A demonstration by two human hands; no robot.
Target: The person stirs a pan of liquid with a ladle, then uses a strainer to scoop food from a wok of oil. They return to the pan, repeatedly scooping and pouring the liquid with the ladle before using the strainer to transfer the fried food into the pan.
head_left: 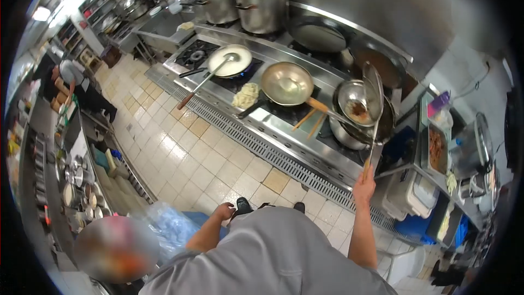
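Observation:
My right hand (364, 187) is closed round the wooden handle of a long-handled strainer (373, 90). Its round metal head is tilted nearly edge-on above the right end of the stove. Just beside that head, a metal ladle-like bowl (349, 94) with brown food inside rests over a pot (347, 135). A second wooden handle (322, 106) runs left from there. My left hand (222, 211) hangs low near my body, apart from the stove. Its fingers look loosely apart, with nothing visible in them.
A pan (287, 83) with clear liquid and a pan of white liquid (236, 64) with a ladle (210, 79) sit on the stove (262, 120). Pale noodle-like food (246, 95) and chopsticks (311, 122) lie between. Stockpots (262, 11) stand behind. Another person (82, 84) works far left.

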